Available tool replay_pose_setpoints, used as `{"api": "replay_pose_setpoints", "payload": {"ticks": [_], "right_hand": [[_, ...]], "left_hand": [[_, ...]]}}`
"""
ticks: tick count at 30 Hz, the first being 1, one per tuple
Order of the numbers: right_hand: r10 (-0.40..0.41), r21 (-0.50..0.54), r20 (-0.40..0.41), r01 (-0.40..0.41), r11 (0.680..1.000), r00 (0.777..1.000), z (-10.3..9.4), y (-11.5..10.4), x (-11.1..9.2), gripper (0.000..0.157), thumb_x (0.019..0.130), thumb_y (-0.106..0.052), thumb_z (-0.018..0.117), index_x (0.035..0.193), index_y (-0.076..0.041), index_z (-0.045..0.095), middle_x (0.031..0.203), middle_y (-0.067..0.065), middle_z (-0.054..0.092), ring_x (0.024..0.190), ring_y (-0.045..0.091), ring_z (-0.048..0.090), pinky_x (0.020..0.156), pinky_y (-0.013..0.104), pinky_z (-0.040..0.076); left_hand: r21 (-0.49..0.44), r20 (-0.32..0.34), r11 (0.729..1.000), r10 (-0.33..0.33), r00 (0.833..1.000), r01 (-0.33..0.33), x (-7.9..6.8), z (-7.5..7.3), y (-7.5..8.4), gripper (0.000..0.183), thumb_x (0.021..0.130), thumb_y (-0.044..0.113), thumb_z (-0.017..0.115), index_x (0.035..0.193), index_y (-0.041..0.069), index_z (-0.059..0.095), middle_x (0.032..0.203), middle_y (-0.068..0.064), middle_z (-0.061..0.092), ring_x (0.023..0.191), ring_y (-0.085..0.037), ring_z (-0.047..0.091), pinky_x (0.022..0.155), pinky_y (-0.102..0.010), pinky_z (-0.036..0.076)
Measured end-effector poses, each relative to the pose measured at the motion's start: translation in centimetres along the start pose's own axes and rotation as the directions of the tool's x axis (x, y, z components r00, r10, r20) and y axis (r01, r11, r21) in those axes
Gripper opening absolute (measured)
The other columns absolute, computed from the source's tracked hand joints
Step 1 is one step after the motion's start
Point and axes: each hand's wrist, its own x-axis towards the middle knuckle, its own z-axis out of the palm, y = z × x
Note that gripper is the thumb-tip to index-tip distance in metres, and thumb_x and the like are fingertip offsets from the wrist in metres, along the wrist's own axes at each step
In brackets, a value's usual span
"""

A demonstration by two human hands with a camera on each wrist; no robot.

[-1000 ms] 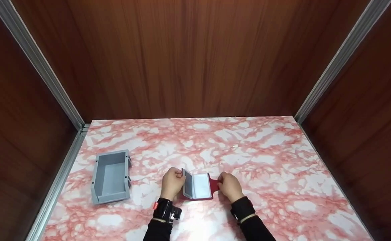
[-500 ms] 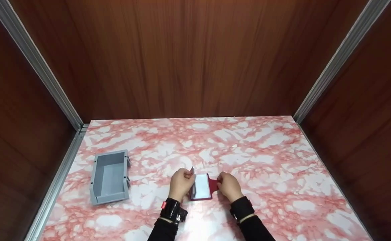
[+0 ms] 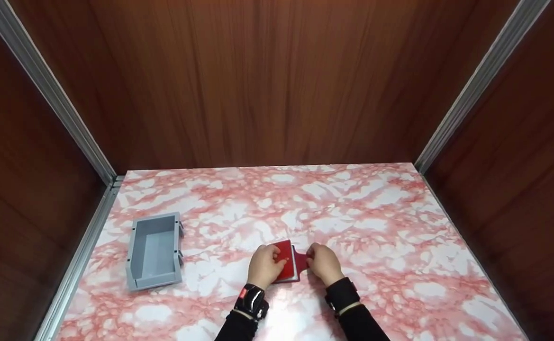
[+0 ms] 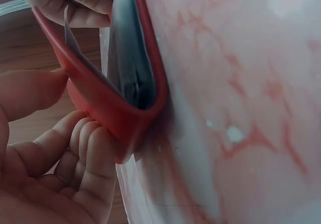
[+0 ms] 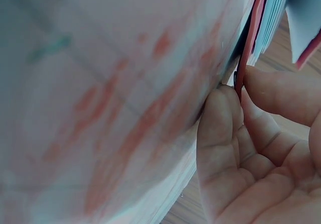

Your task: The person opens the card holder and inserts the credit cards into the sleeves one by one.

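A red card holder (image 3: 285, 265) with clear plastic sleeves (image 4: 131, 58) lies on the table in front of me, its cover partly folded over toward the right. My left hand (image 3: 264, 266) has its thumb (image 4: 37, 91) and curled fingertips on the outside of that cover, close to the spine. At the other side, my right hand (image 3: 325, 264) pinches the narrow red strap (image 5: 244, 66) between thumb and fingers. In the left wrist view a gap with the sleeves inside shows between the cover and the back.
To the left on the table stands a grey plastic bin (image 3: 155, 251) with a low front. The pink-and-white marbled table (image 3: 376, 227) is enclosed by brown wood-look panels (image 3: 267, 85) and metal posts (image 3: 59, 104).
My left hand has moved right, turning the cover over the sleeves so its red outside now faces up. My right hand has stayed at the strap.
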Motion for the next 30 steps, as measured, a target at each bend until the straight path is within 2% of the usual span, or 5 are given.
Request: {"api": "replay_pose_setpoints", "payload": {"ticks": [8,11,20,30], "right_hand": [[0.005,0.006,0.003,-0.005,1.0,1.0,-0.03,-0.02,0.04,0.015,0.078,0.0,0.075,0.084,-0.004,0.063,0.076,0.006,0.061,0.075,0.028,0.061,0.073,0.044,0.05],[0.0,0.009,0.009,0.0,1.0,1.0,-0.09,-0.04,-0.01,0.015,0.078,0.001,0.074,0.085,-0.004,0.062,0.075,0.005,0.06,0.075,0.027,0.061,0.072,0.044,0.05],[-0.005,0.024,0.01,0.005,1.0,1.0,-0.15,0.03,0.07,0.015,0.078,0.002,0.074,0.084,-0.004,0.062,0.075,0.005,0.06,0.074,0.027,0.06,0.073,0.043,0.05],[0.009,0.08,0.014,-0.01,0.997,1.0,-0.14,0.08,0.02,0.015,0.08,0.001,0.074,0.088,-0.004,0.063,0.077,0.004,0.061,0.075,0.025,0.06,0.074,0.043,0.05]], "left_hand": [[0.083,-0.003,0.996,0.016,1.0,-0.015,-0.31,0.24,-0.08,0.025,0.069,0.008,0.084,0.089,0.001,0.069,0.08,-0.005,0.058,0.076,-0.024,0.058,0.072,-0.038,0.049],[0.085,-0.006,0.996,0.014,1.0,-0.014,-0.4,0.24,-0.02,0.025,0.068,0.006,0.083,0.088,0.001,0.07,0.08,-0.005,0.057,0.077,-0.026,0.059,0.073,-0.039,0.049],[0.115,-0.037,0.992,0.065,0.997,-0.06,-0.59,0.34,0.01,0.026,0.063,0.001,0.085,0.082,0.0,0.067,0.078,-0.006,0.056,0.075,-0.028,0.06,0.07,-0.04,0.049],[0.125,-0.033,0.991,0.045,0.998,-0.041,-0.53,0.52,-0.09,0.023,0.065,0.003,0.084,0.08,0.002,0.066,0.078,-0.007,0.056,0.074,-0.029,0.06,0.07,-0.04,0.05]]}}
